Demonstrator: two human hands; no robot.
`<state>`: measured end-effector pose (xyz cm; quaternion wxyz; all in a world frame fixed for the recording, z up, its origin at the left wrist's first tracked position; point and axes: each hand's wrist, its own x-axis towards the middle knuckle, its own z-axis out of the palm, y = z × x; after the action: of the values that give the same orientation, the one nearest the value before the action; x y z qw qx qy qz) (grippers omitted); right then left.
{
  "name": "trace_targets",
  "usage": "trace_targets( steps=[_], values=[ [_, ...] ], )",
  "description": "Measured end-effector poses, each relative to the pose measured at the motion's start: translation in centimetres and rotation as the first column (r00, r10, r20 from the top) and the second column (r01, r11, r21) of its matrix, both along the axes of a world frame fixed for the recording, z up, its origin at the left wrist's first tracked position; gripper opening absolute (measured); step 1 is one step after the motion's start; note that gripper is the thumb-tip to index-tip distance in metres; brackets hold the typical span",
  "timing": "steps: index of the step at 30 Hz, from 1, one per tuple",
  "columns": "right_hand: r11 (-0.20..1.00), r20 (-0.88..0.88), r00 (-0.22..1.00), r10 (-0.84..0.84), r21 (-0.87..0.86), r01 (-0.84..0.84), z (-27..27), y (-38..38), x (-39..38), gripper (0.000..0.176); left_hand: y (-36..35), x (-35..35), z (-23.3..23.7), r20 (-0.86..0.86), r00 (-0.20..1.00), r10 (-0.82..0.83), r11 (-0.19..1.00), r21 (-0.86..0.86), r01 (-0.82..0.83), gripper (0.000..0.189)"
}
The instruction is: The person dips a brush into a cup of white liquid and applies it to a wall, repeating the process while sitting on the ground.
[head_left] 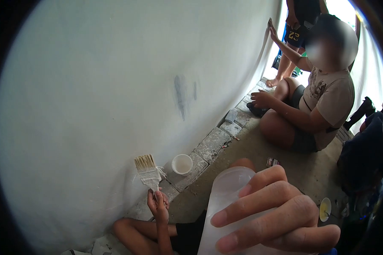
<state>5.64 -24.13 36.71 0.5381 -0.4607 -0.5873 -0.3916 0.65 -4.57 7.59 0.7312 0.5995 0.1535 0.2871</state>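
Note:
My left hand [158,207] grips the handle of a wide paintbrush [148,171] whose paint-caked bristles point up, close against the white wall [93,106]. My right hand [276,214] is very near the camera, its fingers wrapped around a translucent white plastic bottle [225,195] that stands upright. My bent leg [134,233] lies on the ground below the brush. A small white cup [182,164] sits on the stone ledge [212,144] just right of the brush.
A grey smudge [181,95] marks the wall. Another person [323,97] sits on the ground at the right, one hand [271,30] raised to the wall. A third person's legs [291,42] stand behind. A small round container [325,209] and dark bags [364,157] lie at right.

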Motion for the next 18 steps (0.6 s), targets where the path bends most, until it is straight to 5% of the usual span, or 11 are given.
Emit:
trace_targets(
  steps=[2,3,5,6,8,12,14,18],
  values=[
    [0.992,-0.306,0.946,-0.11,-0.092,0.086,-0.2,-0.5,-1.1,0.018,-0.1,0.3,0.4,0.01,1.0,0.004,1.0,0.001,-0.004,0.024],
    [0.992,-0.299,0.948,-0.11,-0.092,0.086,-0.2,-0.3,-0.5,0.018,-0.2,0.5,0.5,0.018,1.0,0.004,1.0,0.0,-0.004,0.024],
    [1.0,0.007,1.0,0.026,0.0,-0.026,-0.1,0.2,0.8,0.05,-0.3,0.4,0.5,0.031,0.999,0.019,1.0,-0.006,-0.019,0.024],
    [1.0,0.01,1.0,0.026,0.0,-0.026,-0.2,-0.1,0.2,0.05,-0.3,0.4,0.4,0.034,0.999,0.019,1.0,-0.005,-0.019,0.024],
    [0.982,-0.313,0.939,-0.14,-0.165,0.091,-0.4,-1.1,-1.3,0.018,-0.3,0.4,0.2,0.006,0.999,0.048,0.998,-0.028,-0.048,0.024],
    [0.976,-0.292,0.949,-0.122,-0.21,0.061,-0.1,-1.0,-0.5,0.02,-0.4,0.3,0.5,-0.059,0.996,0.065,0.996,-0.05,-0.068,0.024],
    [0.999,0.039,0.999,-0.018,0.05,0.016,-0.1,0.7,1.1,0.05,-0.5,0.4,0.5,-0.072,0.992,0.101,0.994,-0.043,-0.104,0.023],
    [1.0,0.163,0.987,-0.015,0.019,0.012,-0.3,0.2,2.3,0.049,-0.6,0.5,1.2,-0.078,0.991,0.106,0.991,-0.069,-0.111,0.023]
  ],
)
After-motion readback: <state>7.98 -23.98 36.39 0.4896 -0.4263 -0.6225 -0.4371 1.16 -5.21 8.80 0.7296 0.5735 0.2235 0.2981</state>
